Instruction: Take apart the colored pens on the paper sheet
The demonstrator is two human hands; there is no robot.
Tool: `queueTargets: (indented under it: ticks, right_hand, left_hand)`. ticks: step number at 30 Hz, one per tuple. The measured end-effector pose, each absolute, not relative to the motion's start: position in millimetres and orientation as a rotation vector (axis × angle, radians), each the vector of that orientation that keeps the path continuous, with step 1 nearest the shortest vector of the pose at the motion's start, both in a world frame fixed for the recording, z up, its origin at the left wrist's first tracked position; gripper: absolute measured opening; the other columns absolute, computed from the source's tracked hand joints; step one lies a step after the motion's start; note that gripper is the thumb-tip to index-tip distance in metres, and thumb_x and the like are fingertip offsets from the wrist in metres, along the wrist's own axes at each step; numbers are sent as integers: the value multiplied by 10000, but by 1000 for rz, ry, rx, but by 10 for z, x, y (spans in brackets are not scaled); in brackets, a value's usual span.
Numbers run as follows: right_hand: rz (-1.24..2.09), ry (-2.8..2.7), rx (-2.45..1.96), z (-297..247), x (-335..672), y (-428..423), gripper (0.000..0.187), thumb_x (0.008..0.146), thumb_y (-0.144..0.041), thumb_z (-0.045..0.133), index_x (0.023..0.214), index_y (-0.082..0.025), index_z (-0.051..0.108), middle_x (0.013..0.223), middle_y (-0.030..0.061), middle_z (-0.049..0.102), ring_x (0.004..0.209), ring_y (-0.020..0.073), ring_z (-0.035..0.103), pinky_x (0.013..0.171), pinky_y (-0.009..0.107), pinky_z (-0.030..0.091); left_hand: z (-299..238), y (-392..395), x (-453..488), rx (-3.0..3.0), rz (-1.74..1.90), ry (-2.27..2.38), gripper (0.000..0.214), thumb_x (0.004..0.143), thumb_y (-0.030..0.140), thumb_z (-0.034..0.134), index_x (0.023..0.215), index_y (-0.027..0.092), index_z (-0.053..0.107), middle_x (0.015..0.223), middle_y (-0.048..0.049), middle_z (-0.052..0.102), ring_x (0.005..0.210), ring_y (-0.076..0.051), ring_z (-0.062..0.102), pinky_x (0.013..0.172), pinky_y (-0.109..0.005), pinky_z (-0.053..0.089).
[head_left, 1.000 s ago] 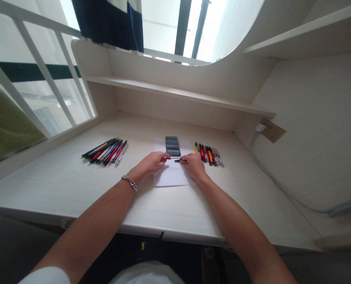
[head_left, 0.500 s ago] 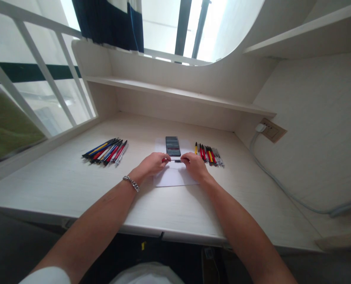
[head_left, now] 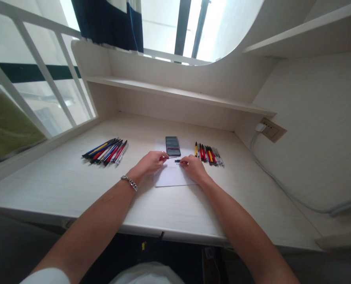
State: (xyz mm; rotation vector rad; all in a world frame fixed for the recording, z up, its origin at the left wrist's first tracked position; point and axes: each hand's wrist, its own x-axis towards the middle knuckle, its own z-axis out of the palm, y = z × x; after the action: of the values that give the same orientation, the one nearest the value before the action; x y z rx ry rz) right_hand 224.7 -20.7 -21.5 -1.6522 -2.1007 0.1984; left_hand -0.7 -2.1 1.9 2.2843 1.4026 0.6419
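Two pen parts between left hand and right hand, above paper

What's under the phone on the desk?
The phone lies on a sheet of white paper, which shows on both sides of it and toward the person. The part of the sheet directly beneath the phone is covered, so anything else there can't be seen.
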Motion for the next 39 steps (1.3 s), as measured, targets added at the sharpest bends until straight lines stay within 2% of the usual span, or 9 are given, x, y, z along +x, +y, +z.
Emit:
queueTargets:
  ticks: [9,15,21,29,32,34,36,38,39]
  right_hand:
    - [206,-1974,-1434,-100,2243,-262,170,911,-218,661,1042,-221,769,989,71,700,838,173,628,810,294,456]
    - [218,-2121,-1423,-35,2259,-265,187,928,-180,612,907,-225,792,937,68,713,877,189,633,795,285,450]
    - [296,-2057,-1575,-8,2493,-209,162,892,-161,618,873,-190,777,895,67,735,829,187,637,757,280,447]
    - [302,-2160,-1590,-134,2453,-231,99,828,-183,692,805,-212,784,900,76,749,807,210,642,743,298,458]
    - [357,-2050,-1579,-72,2502,-210,141,822,-242,707,942,-211,775,874,54,736,780,191,641,751,302,472]
    - [368,-1837,-1540,25,2590,-208,344,840,-284,684,1172,-198,711,848,41,722,744,179,640,740,304,487]
    - [297,-1563,-1471,138,2699,-220,589,868,-343,647,1421,-178,530,844,35,705,721,176,638,711,303,498]
    - [249,-1377,-1417,221,2792,-236,677,886,-398,609,1494,-167,426,832,30,687,700,174,631,666,294,500]
    - [259,-1343,-1407,238,2818,-241,656,888,-422,597,1472,-162,451,821,30,681,685,172,625,640,289,496]
  left_hand:
    - [-3,-56,49,2327,658,1323,270,900,221,554,1069,217,765,960,-64,782,838,-192,697,761,-266,518]
    - [4,-106,89,2352,672,1223,278,885,213,561,1076,211,763,1026,-73,778,889,-203,704,792,-275,521]
    - [21,9,-71,2285,683,1440,319,914,275,553,1169,184,721,963,-82,775,845,-202,699,777,-283,511]
    - [30,22,-83,2259,761,1391,190,870,249,604,987,184,738,947,-80,769,860,-204,698,775,-286,519]
    - [43,1,-64,2284,776,1354,211,885,277,592,997,188,748,930,-77,767,823,-198,687,760,-296,511]
    - [49,-8,-60,2272,770,1332,236,896,301,585,1020,192,753,905,-73,768,799,-195,684,742,-295,509]
    - [46,-11,-58,2254,759,1322,260,903,319,583,1053,197,757,901,-74,771,790,-193,682,729,-291,507]
    - [34,-8,-52,2259,753,1319,270,912,334,581,1069,213,765,933,-74,773,796,-188,676,733,-289,504]
    - [27,-7,-45,2269,756,1316,271,917,344,581,1070,224,770,953,-72,773,799,-184,672,738,-289,502]
